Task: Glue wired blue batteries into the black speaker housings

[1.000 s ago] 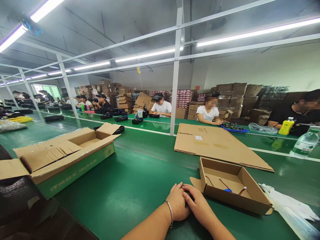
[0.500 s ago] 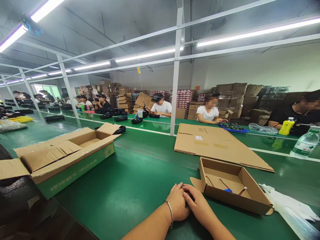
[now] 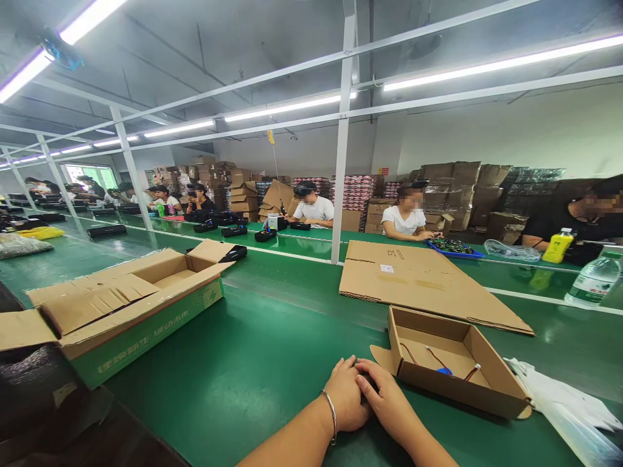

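My hands are folded together; the open box at my 2 o'clock's got wires and a blue bit inside, long axis roughly 9:30 to 3:30.

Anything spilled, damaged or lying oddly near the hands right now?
Nothing looks spilled or broken. Slightly untidy, though: crumpled white material lies bunched beside the small open box, and the wires inside it point different ways instead of lying neatly.

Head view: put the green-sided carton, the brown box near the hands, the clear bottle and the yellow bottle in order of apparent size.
Largest to smallest:
Green-sided carton
Brown box
Clear bottle
Yellow bottle
The yellow bottle stands farther off, so true sizes stay unsure.
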The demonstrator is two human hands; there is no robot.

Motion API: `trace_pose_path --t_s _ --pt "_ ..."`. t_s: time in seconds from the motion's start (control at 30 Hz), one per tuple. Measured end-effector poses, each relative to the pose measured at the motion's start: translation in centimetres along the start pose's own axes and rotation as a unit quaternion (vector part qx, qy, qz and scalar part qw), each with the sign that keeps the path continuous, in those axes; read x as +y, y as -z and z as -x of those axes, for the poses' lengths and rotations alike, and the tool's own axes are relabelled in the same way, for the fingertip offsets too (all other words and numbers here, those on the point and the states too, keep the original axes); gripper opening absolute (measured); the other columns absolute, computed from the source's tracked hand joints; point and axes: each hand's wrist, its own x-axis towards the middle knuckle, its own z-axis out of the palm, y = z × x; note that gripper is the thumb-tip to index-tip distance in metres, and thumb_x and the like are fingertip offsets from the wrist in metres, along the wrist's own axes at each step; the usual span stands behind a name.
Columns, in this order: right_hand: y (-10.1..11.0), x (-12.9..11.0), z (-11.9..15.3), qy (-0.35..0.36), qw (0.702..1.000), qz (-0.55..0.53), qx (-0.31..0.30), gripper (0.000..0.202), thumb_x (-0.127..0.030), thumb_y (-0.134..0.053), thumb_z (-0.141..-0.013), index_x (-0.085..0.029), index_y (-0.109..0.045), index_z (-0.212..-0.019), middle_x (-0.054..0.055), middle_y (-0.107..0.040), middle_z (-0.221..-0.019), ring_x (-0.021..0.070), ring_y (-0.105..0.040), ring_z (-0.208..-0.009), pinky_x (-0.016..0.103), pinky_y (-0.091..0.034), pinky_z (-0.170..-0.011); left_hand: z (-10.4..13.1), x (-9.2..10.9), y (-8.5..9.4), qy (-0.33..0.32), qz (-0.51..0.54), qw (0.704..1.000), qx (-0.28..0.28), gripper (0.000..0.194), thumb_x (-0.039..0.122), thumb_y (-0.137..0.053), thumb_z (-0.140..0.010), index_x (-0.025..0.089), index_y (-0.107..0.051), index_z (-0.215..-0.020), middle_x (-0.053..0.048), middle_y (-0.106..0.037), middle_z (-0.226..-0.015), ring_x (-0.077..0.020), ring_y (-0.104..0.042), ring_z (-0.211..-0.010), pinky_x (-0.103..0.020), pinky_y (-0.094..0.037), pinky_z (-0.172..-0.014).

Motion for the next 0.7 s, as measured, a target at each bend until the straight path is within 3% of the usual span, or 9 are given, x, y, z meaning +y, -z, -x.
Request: trace_pose_path --t_s 0.7 --pt "-0.08 0.06 -0.07 -0.002 1.000 0.010 0.006 0.046 -0.048 -0.040 -0.086 -0.017 -0.058 -0.114 0.008 -0.051 -0.127 0.0211 -0.043 -0.120 0.038 -0.029 -0.106 -0.10 -0.23 -0.20 0.004 -0.006 1.000 0.002 0.053 0.039 -0.041 -0.080 0.045 -0.035 -0.132 0.006 -0.043 -0.135 -0.0293 -0.027 -0.134 -0.058 -0.016 -0.116"
